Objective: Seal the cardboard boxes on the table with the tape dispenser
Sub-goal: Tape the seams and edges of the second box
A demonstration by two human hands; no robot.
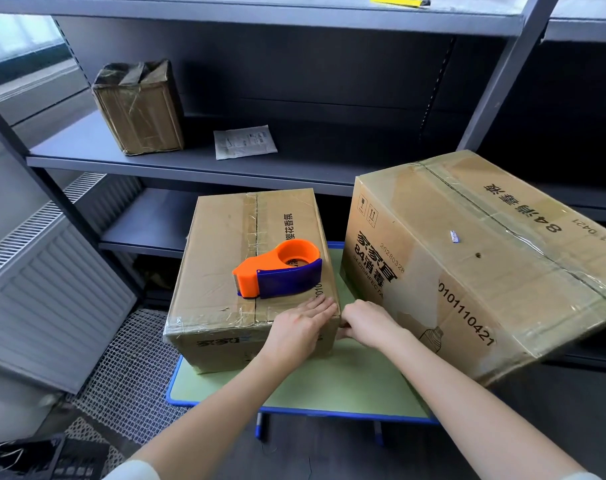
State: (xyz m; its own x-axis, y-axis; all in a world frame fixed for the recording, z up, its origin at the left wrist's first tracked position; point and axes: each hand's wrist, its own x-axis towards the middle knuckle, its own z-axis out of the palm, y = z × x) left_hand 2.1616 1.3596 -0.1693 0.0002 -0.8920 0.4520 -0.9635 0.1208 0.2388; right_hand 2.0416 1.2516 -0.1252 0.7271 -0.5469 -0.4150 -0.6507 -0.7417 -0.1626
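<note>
Cardboard of the smaller box (222, 258) is brown and creased. Its top flaps are closed, and clear, wrinkled tape runs along the centre seam and over the near edge. Black characters are printed beside the seam and on the front face. It stands on the left part of the green, blue-rimmed table (329, 386).

The tape dispenser (277, 270) rests on this box's top, across the seam and towards the near half. It has an orange body with a round ring, a deep blue side guard, and a toothed blade at its left end.

My left hand (300, 327) lies flat on the near right corner of the box top, fingers straight, just below the dispenser and not touching it. My right hand (369, 323) is at the same corner from the right side, fingers bent in against the box's edge. Whether they pinch anything I cannot tell.

The larger box (468, 265) sits just right of my right hand and reaches past the table's right edge. It is sealed with glossy clear tape along its top seam and printed in black.

Behind, grey shelving (190, 161) holds a taped parcel (139, 109) and a paper packet (244, 142).
</note>
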